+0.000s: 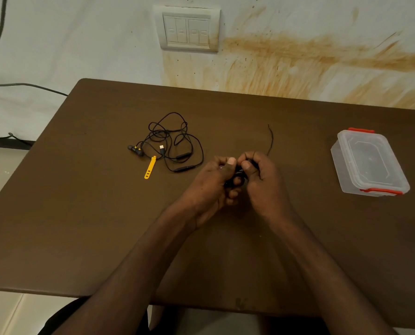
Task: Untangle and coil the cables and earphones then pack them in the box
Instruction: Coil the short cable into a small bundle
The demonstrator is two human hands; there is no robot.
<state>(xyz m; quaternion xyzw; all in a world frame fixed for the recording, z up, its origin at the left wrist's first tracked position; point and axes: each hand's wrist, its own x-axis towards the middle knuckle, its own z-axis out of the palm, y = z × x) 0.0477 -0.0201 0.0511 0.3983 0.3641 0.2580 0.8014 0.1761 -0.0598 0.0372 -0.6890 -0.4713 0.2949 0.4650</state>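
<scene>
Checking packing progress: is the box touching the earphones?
Apart. The head view shows the box, lid on, at the table's right, bare tabletop and both hands between it and the tangled earphones.

Left hand (216,180), right hand (262,180) curled together

Dark brown laminate table with rounded corners (105,213) is pushed against a white wall smeared with rusty orange stains (298,56), cream four-rocker switch plate (188,29) on it, pale tiled floor (3,310) underneath.
</scene>
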